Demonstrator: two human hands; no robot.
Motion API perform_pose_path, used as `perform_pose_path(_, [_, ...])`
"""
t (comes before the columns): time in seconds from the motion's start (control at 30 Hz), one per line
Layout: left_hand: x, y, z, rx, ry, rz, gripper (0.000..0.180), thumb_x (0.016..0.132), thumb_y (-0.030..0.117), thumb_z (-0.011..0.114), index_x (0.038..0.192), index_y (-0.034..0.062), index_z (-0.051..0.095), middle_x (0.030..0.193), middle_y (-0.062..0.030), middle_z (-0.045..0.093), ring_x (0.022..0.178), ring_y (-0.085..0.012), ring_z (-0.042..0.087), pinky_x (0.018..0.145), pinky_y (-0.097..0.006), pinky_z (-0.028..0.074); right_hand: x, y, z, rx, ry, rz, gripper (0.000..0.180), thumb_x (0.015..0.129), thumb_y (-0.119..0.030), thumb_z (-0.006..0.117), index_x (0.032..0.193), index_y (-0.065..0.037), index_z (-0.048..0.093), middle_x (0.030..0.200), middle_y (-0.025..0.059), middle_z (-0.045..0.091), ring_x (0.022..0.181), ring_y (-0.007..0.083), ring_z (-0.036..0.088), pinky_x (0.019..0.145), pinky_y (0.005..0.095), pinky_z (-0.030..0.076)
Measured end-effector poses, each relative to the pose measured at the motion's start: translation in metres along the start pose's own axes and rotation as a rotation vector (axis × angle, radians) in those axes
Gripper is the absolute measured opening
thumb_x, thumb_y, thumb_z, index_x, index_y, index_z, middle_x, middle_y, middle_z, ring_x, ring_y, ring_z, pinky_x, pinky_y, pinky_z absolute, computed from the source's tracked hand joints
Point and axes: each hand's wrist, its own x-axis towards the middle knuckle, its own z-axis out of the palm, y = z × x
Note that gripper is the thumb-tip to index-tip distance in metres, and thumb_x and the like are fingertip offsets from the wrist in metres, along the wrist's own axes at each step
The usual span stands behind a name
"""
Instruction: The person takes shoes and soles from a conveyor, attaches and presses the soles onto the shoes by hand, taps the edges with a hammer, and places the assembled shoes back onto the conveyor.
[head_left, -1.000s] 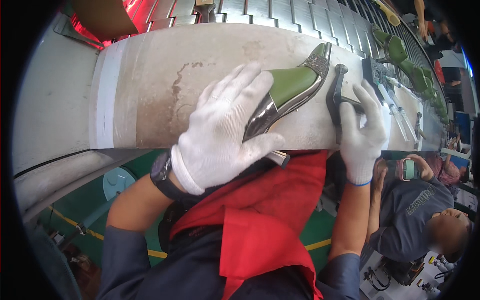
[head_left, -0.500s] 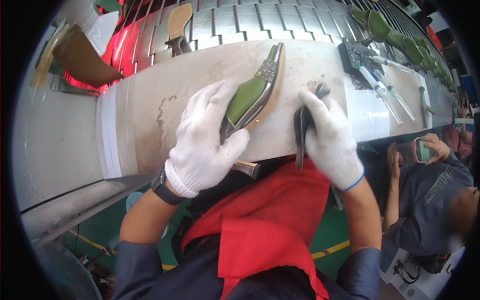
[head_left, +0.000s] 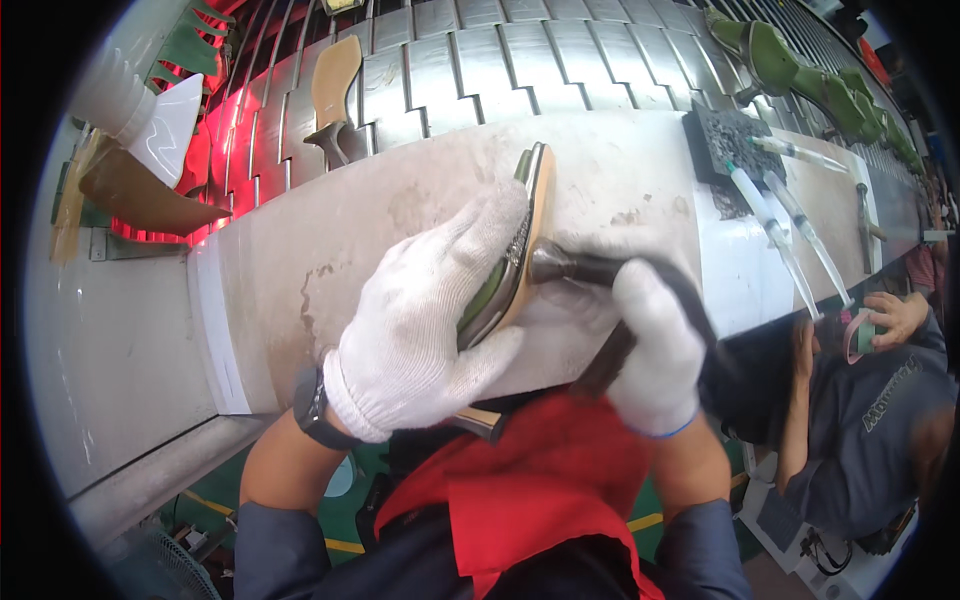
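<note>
My white-gloved left hand [head_left: 425, 300] is wrapped round a green heeled shoe [head_left: 541, 200] with a sparkly band and a tan sole, tilted on its side above the worktable [head_left: 270, 260]. The shoe's heel sticks out below the hand, by the red apron. In my gloved right hand [head_left: 655, 350] is a dark shoemaker's hammer [head_left: 562, 263], its handle partly hidden and blurred by motion. The rounded hammer face is at the edge of the tan sole; whether it touches cannot be told.
A metal slat conveyor [head_left: 480, 70] runs behind the table, carrying a tan heeled sole [head_left: 336, 85] and several green shoes [head_left: 830, 95]. Right of my hands are a black block [head_left: 712, 145] and syringes [head_left: 790, 235]. A co-worker [head_left: 850, 430] sits at the right; a white bottle [head_left: 115, 95] stands left.
The hammer has swung up and left from beside the apron to the shoe's sole. The shoe has turned more onto its edge, and my left hand now covers more of it.
</note>
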Motion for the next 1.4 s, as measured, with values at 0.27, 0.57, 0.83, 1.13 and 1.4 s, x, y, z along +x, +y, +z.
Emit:
perform_pose_path(0.27, [0.004,-0.003,0.0,0.009,0.049,0.045,0.097,0.076,0.007,0.088,0.163,-0.0097,0.046,0.142,-0.0295,0.067,0.131,-0.0473,0.067,0.115,-0.05,0.051,0.025,-0.047,0.002,-0.341,-0.167,-0.075,0.028,0.101,0.004,0.071,0.129,0.005,0.071,0.123,0.0166,0.081,0.118,0.0236,0.077,0.105,0.0386,0.061])
perform_pose_path(0.57, [0.003,-0.004,-0.001,-0.081,0.07,-0.034,0.089,0.075,0.009,0.085,0.157,-0.0078,0.053,0.135,-0.0273,0.069,0.123,-0.0449,0.069,0.108,-0.05,0.052,0.028,-0.051,-0.002,-0.479,-0.125,0.035,0.031,0.103,-0.004,0.072,0.132,0.006,0.071,0.127,0.02,0.079,0.116,0.0259,0.077,0.104,0.0397,0.061])
perform_pose_path(0.83, [-0.003,-0.012,0.009,-0.042,0.162,0.051,0.096,0.072,0.005,0.085,0.159,-0.0105,0.049,0.132,-0.0267,0.07,0.119,-0.0466,0.07,0.107,-0.052,0.053,0.092,-0.062,0.013,-0.594,-0.09,-0.13,0.031,0.104,-0.016,0.066,0.125,0.007,0.072,0.118,0.0214,0.08,0.11,0.0324,0.08,0.097,0.0404,0.064])
perform_pose_path(1.13, [-0.011,-0.013,0.01,-0.052,0.193,0.038,0.092,0.074,0.005,0.086,0.158,-0.008,0.051,0.133,-0.0282,0.07,0.12,-0.047,0.071,0.108,-0.051,0.053,0.032,-0.059,0.01,-0.84,-0.315,-0.203,0.036,0.095,-0.006,0.075,0.126,0.009,0.068,0.127,0.0257,0.076,0.113,0.0331,0.077,0.104,0.0481,0.062])
perform_pose_path(1.4, [-0.015,-0.015,0.013,-0.03,0.223,0.058,0.093,0.078,0.01,0.089,0.16,-0.008,0.049,0.131,-0.0291,0.071,0.119,-0.0478,0.071,0.106,-0.051,0.054,0.006,-0.043,0.024,-0.967,-0.329,-0.466,0.032,0.084,0.001,0.084,0.116,0.002,0.077,0.114,0.0228,0.081,0.107,0.0351,0.082,0.097,0.042,0.064])
